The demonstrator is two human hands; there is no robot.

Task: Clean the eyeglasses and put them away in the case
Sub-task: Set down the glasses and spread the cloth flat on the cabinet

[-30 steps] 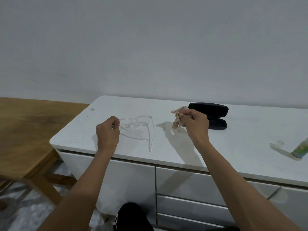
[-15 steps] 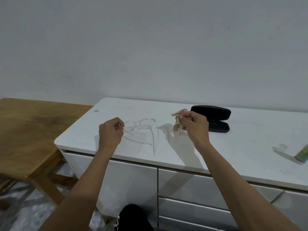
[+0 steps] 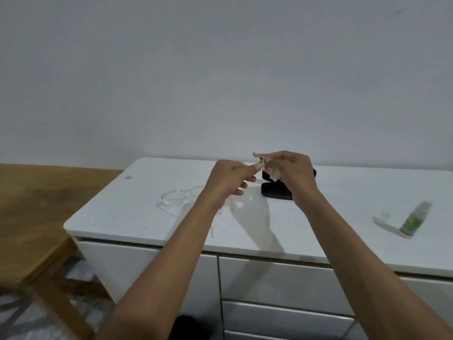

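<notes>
Clear-framed eyeglasses (image 3: pixel 180 198) lie on the white cabinet top (image 3: pixel 343 204), with their arms unfolded and partly hidden by my left forearm. Both hands are raised above the top, in front of the open black case (image 3: pixel 273 191). My right hand (image 3: pixel 293 171) grips a small pale pink cloth (image 3: pixel 266 165). My left hand (image 3: pixel 230 179) pinches one corner of the same cloth with thumb and forefinger. The case is mostly hidden behind my right hand.
A small green spray bottle (image 3: pixel 415 220) lies on its side at the right of the cabinet top, with a clear cap (image 3: pixel 384 214) beside it. A wooden table (image 3: pixel 36 212) adjoins the cabinet on the left. Drawers run below the top's front edge.
My left hand let go of the eyeglasses, which now rest on the top, and rose to the right to pinch the cloth. My right hand lifted the cloth slightly.
</notes>
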